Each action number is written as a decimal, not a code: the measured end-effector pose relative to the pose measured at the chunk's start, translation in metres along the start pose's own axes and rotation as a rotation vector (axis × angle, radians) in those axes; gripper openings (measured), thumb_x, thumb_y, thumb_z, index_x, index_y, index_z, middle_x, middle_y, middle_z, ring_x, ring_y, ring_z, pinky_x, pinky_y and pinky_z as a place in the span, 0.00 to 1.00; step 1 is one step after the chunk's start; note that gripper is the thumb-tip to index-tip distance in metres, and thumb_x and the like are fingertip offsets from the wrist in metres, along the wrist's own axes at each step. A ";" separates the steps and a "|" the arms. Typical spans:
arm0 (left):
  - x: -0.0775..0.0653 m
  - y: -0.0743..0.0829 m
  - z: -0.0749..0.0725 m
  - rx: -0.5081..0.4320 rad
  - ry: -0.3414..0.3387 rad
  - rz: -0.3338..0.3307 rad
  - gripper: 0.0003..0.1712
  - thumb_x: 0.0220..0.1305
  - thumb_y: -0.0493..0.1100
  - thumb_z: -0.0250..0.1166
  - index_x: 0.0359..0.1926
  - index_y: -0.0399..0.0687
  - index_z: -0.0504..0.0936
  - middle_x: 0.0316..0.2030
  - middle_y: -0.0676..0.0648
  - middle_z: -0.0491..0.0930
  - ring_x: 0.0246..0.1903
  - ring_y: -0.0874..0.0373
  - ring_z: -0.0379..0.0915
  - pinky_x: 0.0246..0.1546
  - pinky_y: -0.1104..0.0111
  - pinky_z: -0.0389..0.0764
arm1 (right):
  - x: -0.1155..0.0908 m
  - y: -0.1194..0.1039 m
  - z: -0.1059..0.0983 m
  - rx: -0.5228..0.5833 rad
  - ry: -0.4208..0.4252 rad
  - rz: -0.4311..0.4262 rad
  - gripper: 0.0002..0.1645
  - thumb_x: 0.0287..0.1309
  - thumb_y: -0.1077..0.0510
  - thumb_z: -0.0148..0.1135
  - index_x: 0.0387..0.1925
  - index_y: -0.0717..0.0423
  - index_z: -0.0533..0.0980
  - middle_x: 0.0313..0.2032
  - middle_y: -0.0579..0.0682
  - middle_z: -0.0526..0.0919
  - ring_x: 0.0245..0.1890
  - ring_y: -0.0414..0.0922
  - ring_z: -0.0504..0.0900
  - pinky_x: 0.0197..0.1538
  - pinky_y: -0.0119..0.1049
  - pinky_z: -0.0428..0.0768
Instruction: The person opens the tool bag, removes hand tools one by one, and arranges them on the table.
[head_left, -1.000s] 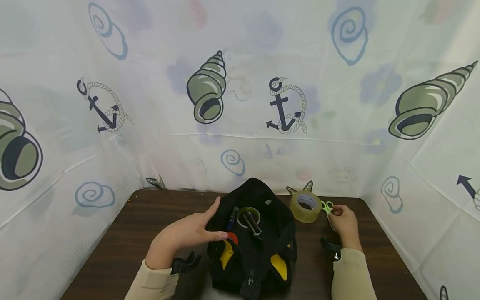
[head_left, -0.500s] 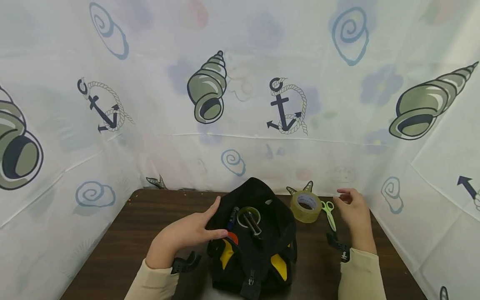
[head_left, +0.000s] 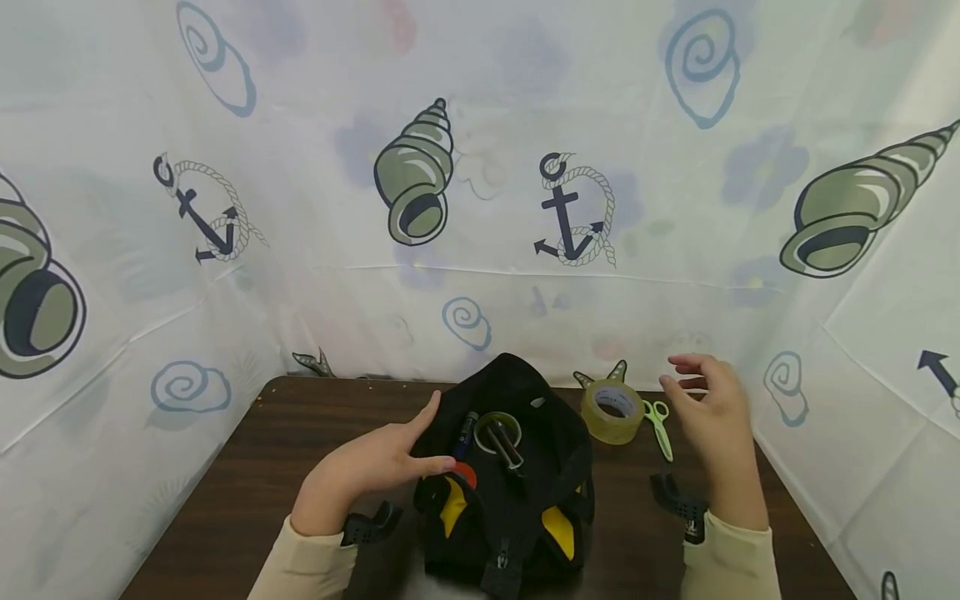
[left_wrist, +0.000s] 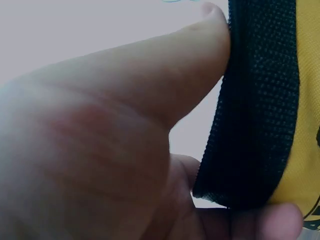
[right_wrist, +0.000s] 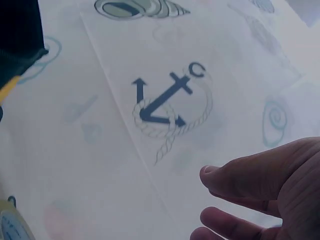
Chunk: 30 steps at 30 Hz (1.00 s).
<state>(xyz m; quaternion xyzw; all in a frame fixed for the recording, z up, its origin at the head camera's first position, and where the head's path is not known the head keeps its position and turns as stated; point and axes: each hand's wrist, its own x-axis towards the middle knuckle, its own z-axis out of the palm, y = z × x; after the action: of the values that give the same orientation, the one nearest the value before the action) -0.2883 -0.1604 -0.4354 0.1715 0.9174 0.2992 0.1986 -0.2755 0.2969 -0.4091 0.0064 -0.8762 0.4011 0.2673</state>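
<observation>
A black backpack (head_left: 551, 442) with yellow panels lies open at the middle of the table. My left hand (head_left: 363, 467) holds its left side, the thumb across the rim; in the left wrist view the thumb meets black webbing (left_wrist: 255, 100) and a fingertip shows below, against yellow fabric. Inside the bag are a small tape roll (head_left: 516, 427), a dark pen-like item (head_left: 507, 452) and a blue marker (head_left: 464, 435). My right hand (head_left: 712, 417) is raised at the right, fingers loosely bent around nothing. Green scissors (head_left: 661, 433) lie left of it, beside a large packing tape roll (head_left: 613, 429).
The dark wood table (head_left: 300, 433) ends at a white printed cloth (head_left: 495, 217) that hangs behind and on both sides. Each wrist wears a black strap mount, such as the right one (head_left: 675, 500).
My right hand has let go of the scissors and moved up and to the right, its fingers spreading. The scissors now lie on the table. My left hand and the backpack stay in place.
</observation>
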 end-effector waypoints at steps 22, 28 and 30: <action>-0.001 -0.001 -0.005 0.010 -0.019 0.056 0.68 0.65 0.74 0.73 0.88 0.78 0.34 0.82 0.41 0.66 0.75 0.43 0.74 0.74 0.40 0.74 | -0.014 -0.037 0.032 0.009 -0.169 -0.084 0.19 0.76 0.56 0.69 0.63 0.56 0.81 0.59 0.58 0.78 0.55 0.54 0.83 0.54 0.37 0.83; -0.002 0.001 -0.005 0.004 -0.023 0.062 0.67 0.65 0.74 0.73 0.88 0.80 0.35 0.82 0.43 0.65 0.76 0.43 0.73 0.74 0.39 0.74 | -0.020 -0.046 0.037 0.035 -0.197 -0.152 0.18 0.76 0.57 0.70 0.62 0.55 0.81 0.57 0.57 0.79 0.52 0.51 0.82 0.54 0.41 0.85; -0.002 0.001 -0.004 0.007 -0.026 0.069 0.67 0.65 0.74 0.72 0.88 0.79 0.35 0.82 0.44 0.66 0.75 0.44 0.74 0.73 0.40 0.75 | -0.022 -0.050 0.037 0.040 -0.195 -0.177 0.18 0.75 0.57 0.70 0.62 0.53 0.81 0.57 0.55 0.80 0.51 0.50 0.82 0.54 0.42 0.86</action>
<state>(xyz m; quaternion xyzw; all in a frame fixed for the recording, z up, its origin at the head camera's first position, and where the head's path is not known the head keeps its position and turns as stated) -0.2883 -0.1625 -0.4310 0.2074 0.9093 0.3006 0.1995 -0.2621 0.2324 -0.4043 0.1281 -0.8859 0.3905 0.2150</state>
